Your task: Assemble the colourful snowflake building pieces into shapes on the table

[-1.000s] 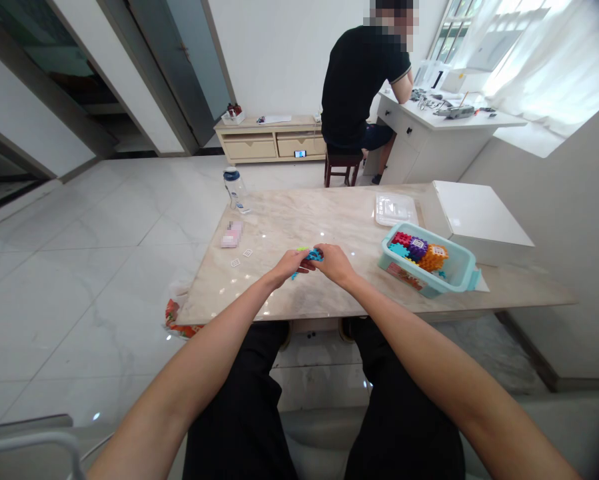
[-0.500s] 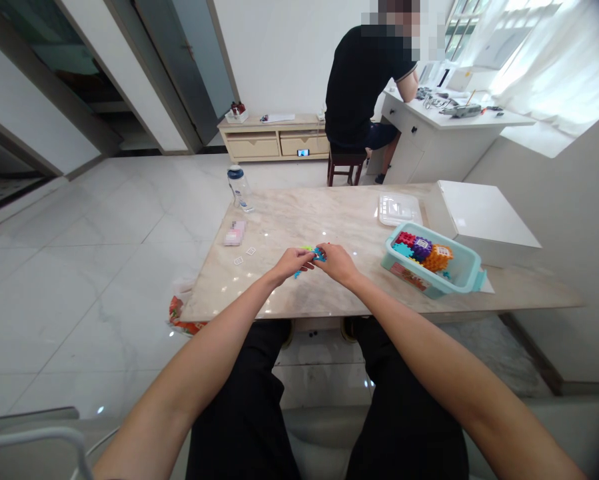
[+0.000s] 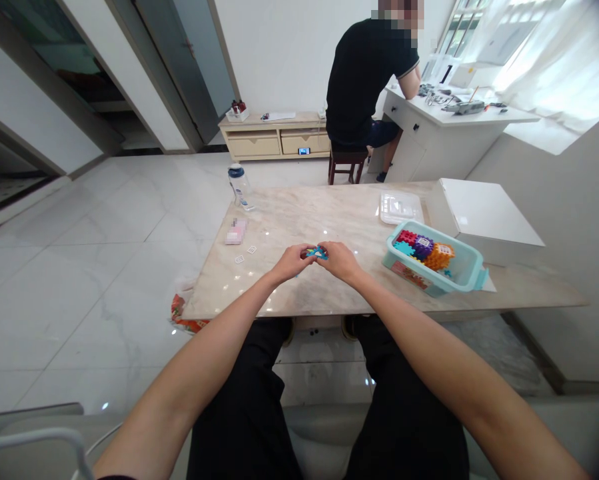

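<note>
Blue interlocking plastic pieces are held between my two hands, above the marble-patterned table. From the left, my left hand pinches them with closed fingers. My right hand grips their other side, its fingers curled. A bit of yellow-green shows among the blue, partly covered by the fingers. To the right stands a light teal tub with red, purple, orange and turquoise interlocking pieces inside.
A clear plastic lid and a white box lie behind the tub. On the left are a water bottle, a pink pack and two small white cards. Across the room a person sits at a white desk.
My fingers have shifted around the blue pieces, which now sit turned between both hands. The left hand has closed in more. The tub and the other table items stay put.
</note>
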`<control>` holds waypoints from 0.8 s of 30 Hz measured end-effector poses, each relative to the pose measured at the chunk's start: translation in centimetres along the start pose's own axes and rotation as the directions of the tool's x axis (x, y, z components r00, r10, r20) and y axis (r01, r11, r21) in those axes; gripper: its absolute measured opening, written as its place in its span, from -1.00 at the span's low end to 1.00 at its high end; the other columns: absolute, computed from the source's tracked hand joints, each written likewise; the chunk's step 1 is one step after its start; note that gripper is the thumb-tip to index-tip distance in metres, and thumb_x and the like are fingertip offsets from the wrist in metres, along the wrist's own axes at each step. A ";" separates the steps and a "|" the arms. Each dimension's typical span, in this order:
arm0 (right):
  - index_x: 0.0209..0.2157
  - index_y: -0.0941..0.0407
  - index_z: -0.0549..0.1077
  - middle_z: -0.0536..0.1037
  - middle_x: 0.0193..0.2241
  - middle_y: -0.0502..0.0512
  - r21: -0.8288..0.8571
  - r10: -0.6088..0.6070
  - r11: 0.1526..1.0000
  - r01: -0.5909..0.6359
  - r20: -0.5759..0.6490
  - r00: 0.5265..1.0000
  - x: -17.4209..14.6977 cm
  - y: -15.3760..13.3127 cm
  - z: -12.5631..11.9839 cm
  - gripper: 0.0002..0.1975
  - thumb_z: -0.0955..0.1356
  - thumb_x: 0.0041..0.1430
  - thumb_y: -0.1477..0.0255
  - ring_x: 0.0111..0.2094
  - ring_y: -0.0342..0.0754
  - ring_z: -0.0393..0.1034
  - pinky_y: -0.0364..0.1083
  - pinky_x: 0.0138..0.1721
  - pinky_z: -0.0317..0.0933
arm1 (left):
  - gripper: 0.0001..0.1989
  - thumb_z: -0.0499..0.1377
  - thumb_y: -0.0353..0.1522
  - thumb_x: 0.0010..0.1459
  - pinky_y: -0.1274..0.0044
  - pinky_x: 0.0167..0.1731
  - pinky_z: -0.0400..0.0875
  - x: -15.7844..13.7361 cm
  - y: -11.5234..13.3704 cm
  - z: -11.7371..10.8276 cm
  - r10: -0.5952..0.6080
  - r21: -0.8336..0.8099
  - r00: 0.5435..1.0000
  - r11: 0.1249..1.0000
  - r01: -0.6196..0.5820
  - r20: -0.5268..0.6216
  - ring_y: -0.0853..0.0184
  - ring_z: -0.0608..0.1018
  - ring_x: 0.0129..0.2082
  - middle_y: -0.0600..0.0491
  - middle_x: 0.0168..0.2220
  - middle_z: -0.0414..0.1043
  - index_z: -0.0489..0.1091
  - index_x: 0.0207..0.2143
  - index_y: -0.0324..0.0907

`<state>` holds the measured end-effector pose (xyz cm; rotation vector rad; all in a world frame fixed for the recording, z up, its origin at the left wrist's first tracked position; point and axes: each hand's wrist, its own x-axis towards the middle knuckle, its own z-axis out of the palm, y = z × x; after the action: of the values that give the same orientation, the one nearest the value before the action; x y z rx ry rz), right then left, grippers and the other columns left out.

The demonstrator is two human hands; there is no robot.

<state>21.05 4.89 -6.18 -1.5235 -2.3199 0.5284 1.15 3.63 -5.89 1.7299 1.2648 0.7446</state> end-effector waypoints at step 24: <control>-0.31 0.12 0.66 0.66 -0.38 0.08 0.075 0.005 0.997 -0.009 0.050 0.999 0.0 1.2 -0.4 -0.76 0.44 0.39 0.28 -0.35 -0.06 0.46 -0.13 -0.31 0.10 | -0.71 0.34 -0.19 0.26 0.47 -0.15 0.44 0.4 0.2 -1.2 0.061 0.255 0.992 0.966 -0.031 -0.110 0.17 0.66 -0.20 0.01 -0.15 0.74 0.73 -0.04 -0.06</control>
<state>22.18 5.32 -6.39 -1.5011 -2.3051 0.6551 0.33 4.35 -5.13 1.9498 1.4558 0.7463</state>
